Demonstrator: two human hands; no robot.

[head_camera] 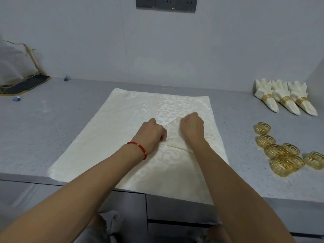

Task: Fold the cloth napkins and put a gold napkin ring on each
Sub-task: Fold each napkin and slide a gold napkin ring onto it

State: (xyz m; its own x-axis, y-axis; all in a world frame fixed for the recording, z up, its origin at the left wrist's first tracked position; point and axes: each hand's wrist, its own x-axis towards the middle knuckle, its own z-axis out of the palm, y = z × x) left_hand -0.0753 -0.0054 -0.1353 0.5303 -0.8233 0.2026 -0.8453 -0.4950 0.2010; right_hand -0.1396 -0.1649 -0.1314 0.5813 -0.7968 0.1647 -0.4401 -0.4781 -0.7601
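Note:
A cream patterned cloth napkin (122, 130) lies spread flat on the grey counter, its near edge hanging over the front. At its middle, my left hand (151, 132) and my right hand (192, 128) each pinch the cloth, raising a small peaked fold (172, 131) between them. The left wrist wears a red cord bracelet. Several loose gold napkin rings (284, 155) lie in a heap on the counter to the right. Three folded napkins (284, 97), each with a gold ring on it, lie at the back right.
The grey counter (52, 128) meets a pale wall behind. At the far left stands a wire rack with a dark base (26, 85) and clear plastic over it. Small blue scraps (16, 99) lie near it. Wall sockets (166, 4) sit above.

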